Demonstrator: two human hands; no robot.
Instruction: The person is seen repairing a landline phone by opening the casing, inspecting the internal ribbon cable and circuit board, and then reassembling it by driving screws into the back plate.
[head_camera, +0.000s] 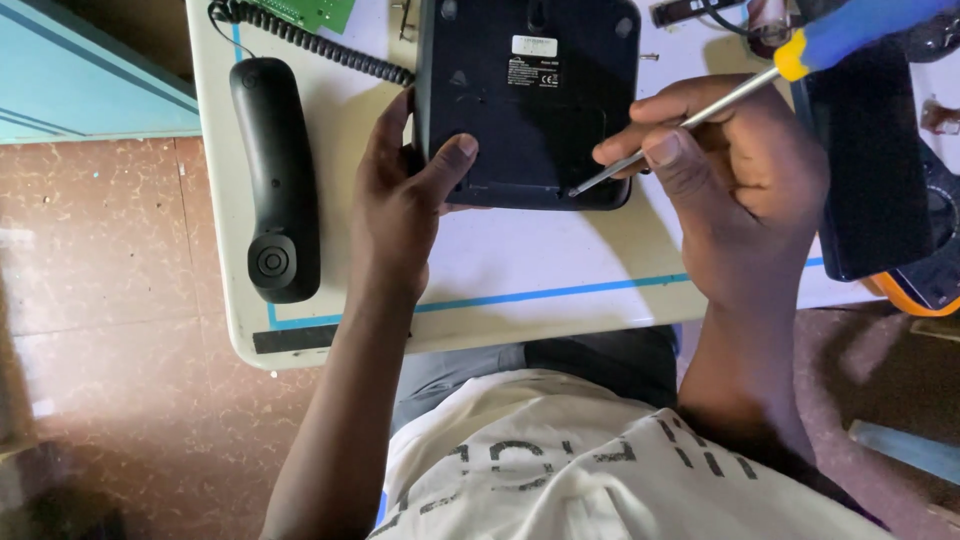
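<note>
Head view: black desk telephone base (527, 100), turned underside up, at upper centre of the frame on the white desk (520, 270). Left hand (400, 205) clamped on its lower left corner, thumb pressed on the casing. Right hand (735, 185) closed round the shaft of a screwdriver (760, 80) with blue and yellow handle, tip set at the lower edge of the base. Black handset (275, 180) lying at left, joined by a coiled cord (310, 42). Green circuit board (318, 12) at top.
</note>
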